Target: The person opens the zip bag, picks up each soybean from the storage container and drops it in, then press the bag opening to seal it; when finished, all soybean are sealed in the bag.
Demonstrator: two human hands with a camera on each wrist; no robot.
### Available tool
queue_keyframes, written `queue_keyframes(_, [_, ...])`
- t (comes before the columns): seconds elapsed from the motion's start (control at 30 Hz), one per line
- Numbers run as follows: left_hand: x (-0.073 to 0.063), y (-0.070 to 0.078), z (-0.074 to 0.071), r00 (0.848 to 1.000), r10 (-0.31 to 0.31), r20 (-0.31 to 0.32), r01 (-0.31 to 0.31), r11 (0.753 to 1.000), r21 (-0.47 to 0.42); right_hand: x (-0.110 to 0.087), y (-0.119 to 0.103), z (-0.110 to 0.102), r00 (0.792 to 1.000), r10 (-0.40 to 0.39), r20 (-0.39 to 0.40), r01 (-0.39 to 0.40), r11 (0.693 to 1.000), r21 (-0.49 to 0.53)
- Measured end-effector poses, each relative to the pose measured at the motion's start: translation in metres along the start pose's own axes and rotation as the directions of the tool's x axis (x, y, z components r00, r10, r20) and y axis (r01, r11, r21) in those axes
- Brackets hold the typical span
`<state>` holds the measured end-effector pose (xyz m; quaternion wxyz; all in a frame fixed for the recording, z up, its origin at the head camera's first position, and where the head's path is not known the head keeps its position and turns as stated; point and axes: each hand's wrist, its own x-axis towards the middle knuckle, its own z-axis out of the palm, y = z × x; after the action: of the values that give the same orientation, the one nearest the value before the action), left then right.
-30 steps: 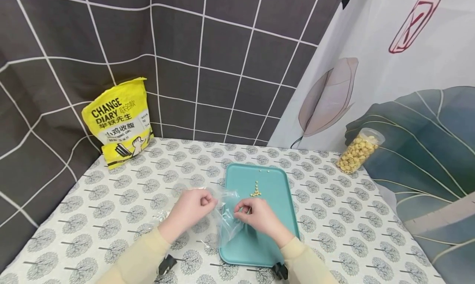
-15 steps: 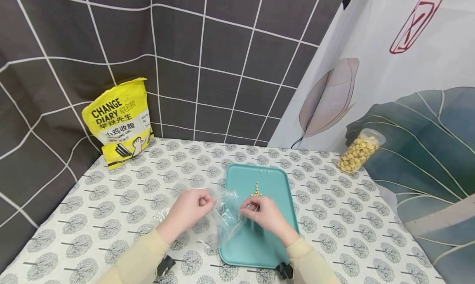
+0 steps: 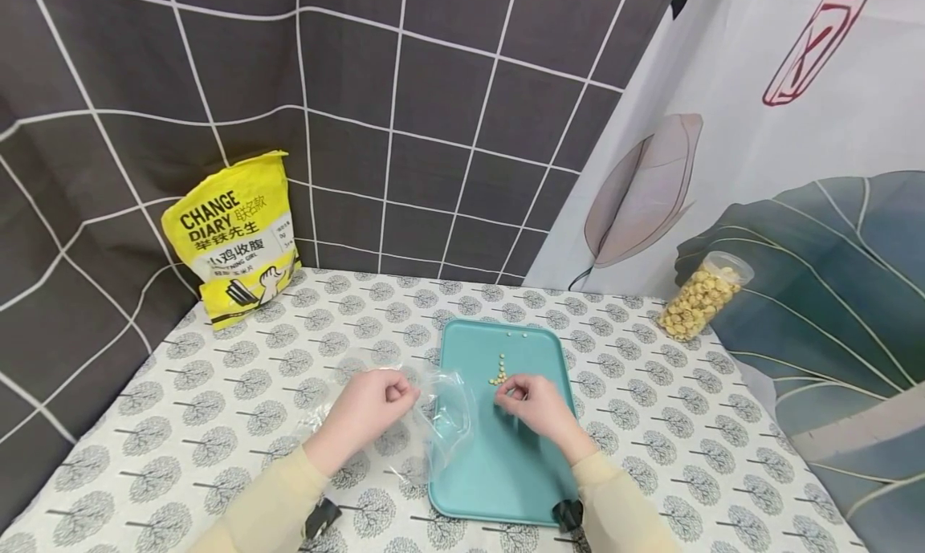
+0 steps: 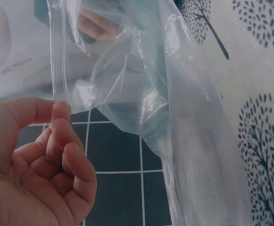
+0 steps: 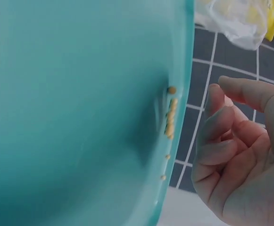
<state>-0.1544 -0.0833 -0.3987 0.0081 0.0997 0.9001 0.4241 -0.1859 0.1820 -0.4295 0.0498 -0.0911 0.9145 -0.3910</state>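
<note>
My left hand (image 3: 372, 406) pinches the edge of a clear plastic zip bag (image 4: 141, 89) between thumb and index finger. The bag's mouth sags open over the left edge of a teal tray (image 3: 491, 481). Several small round yellow beans, which look like soybeans (image 3: 500, 374), lie in the tray's upper half. My right hand (image 3: 531, 407) hovers above the tray, just below the beans. In the right wrist view its thumb and index fingertips (image 5: 215, 89) come close together with a slight gap, and nothing shows between them. Its other fingers are loosely curled.
A yellow printed snack bag (image 3: 234, 240) stands at the back left against the dark grid curtain. At the back right, a clear jar of yellow popcorn-like pieces (image 3: 699, 298) leans tilted. The tablecloth (image 3: 636, 473) has a tree print.
My right hand has moved away from the bag, rightward and slightly up over the tray toward the beans. My left hand stays in place with the bag.
</note>
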Motion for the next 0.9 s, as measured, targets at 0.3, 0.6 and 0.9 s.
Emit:
queue_keyframes(0.3, [0.0,-0.002,0.001,1.0,0.018,-0.002,-0.018,1.0,0.001,0.01,0.009,-0.001,0.999,0.039,0.02,-0.039,0.999,-0.021])
queue_keyframes(0.6, [0.0,-0.001,0.001,1.0,-0.009,0.003,0.009,1.0,-0.003,0.013,0.013,0.005,0.995,0.06,0.081,-0.055,0.996,-0.066])
queue_keyframes(0.9, [0.0,-0.003,0.0,1.0,-0.015,0.002,0.015,1.0,-0.003,0.014,0.01,0.006,0.992,0.068,0.106,-0.057,0.993,-0.1])
